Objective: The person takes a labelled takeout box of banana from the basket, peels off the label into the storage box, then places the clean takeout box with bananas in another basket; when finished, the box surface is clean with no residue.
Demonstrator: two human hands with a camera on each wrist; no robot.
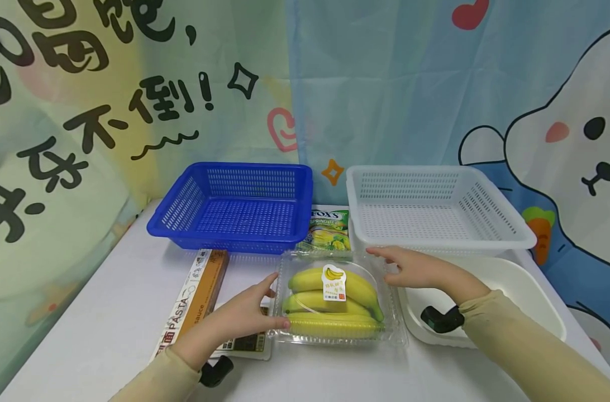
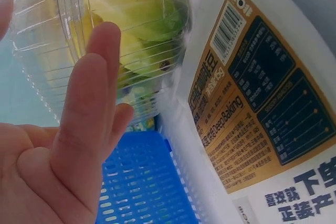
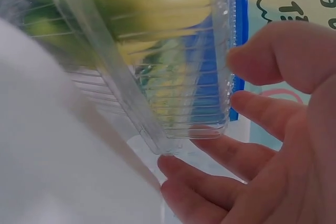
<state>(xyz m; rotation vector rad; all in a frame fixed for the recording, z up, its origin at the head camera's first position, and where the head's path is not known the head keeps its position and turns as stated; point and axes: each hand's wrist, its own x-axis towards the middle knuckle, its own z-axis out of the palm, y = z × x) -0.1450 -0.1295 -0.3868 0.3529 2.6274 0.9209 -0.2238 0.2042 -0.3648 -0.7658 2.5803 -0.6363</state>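
A clear plastic clamshell box (image 1: 394,326) of yellow-green bananas (image 1: 305,282) lies on the table, with a white banana sticker (image 1: 334,283) on its lid. My left hand (image 1: 244,314) is at the box's left side, thumb by the front corner and fingers extended along the wall. At the opposite side, my right hand (image 1: 423,271) reaches over the white basin with fingers spread at the back right corner. In the right wrist view, the right fingertips (image 3: 170,166) are right at the box's lower corner, with the thumb close to its rim.
A blue basket (image 1: 229,243) and a white basket (image 1: 451,244) stand at the back, with a Fox's candy bag (image 1: 330,229) between them. A white basin (image 1: 531,301) is on the right. Left of the bananas lie a pasta box (image 1: 199,296) and a printed pouch (image 2: 231,124).
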